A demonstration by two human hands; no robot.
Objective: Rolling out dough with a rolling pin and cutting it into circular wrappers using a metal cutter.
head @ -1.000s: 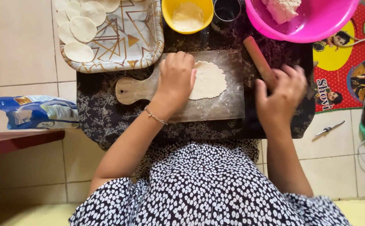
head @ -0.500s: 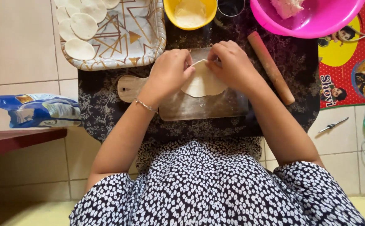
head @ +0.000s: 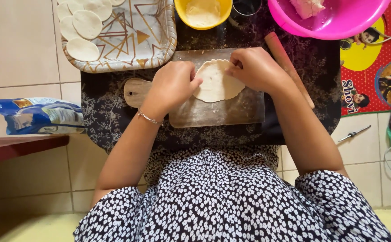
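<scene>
A flat round piece of dough [head: 217,83] lies on a wooden board [head: 213,110]. The board sits on a dark flowery cloth [head: 106,116] on the floor. The left hand [head: 173,85] has its fingers curled and pinches the left edge of the dough. The right hand [head: 254,68] has its fingers bent too and holds the top right edge. A wooden rolling pin [head: 289,67] lies just beside the right hand. Above the board stand a yellow bowl [head: 203,13] of flour and a pink bowl [head: 339,22]. A patterned tray [head: 137,40] at the top left holds more small dough rounds [head: 86,24]. A blue bag [head: 34,116] lies far left.
</scene>
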